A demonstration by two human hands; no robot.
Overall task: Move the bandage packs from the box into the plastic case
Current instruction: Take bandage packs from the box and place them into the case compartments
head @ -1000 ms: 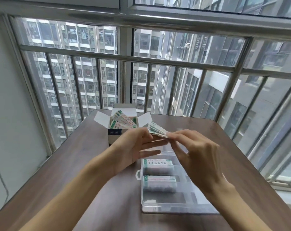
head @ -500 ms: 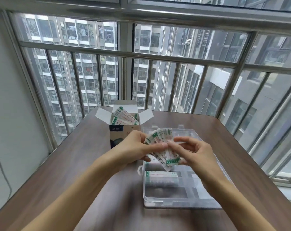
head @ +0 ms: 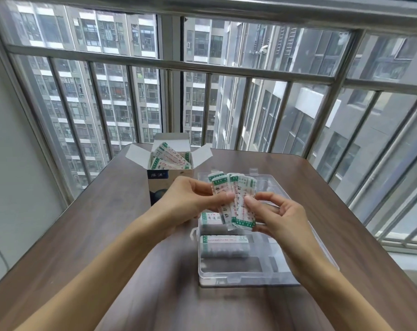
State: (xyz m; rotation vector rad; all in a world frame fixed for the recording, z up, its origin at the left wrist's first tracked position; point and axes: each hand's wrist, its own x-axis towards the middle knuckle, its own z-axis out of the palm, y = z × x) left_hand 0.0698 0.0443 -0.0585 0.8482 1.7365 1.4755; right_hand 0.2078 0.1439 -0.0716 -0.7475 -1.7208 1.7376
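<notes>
Here, both hands hold a fanned bundle of bandage packs above the open plastic case.

The left hand (head: 190,201) pinches the bandage packs (head: 233,199) from the left, thumb across the front, while the right hand (head: 277,216) pinches their right edge with thumb and curled fingers; the bundle stands upright, a little splayed, over the far part of the plastic case (head: 327,256). Two stacks already lie in the case's left compartments. More packs stick out of the open box (head: 169,163) just behind the left hand, on the table (head: 83,235). The step in hand looks like squaring the bundle; next it probably needs lowering flat into a free compartment, edges aligned so it fits.
</notes>
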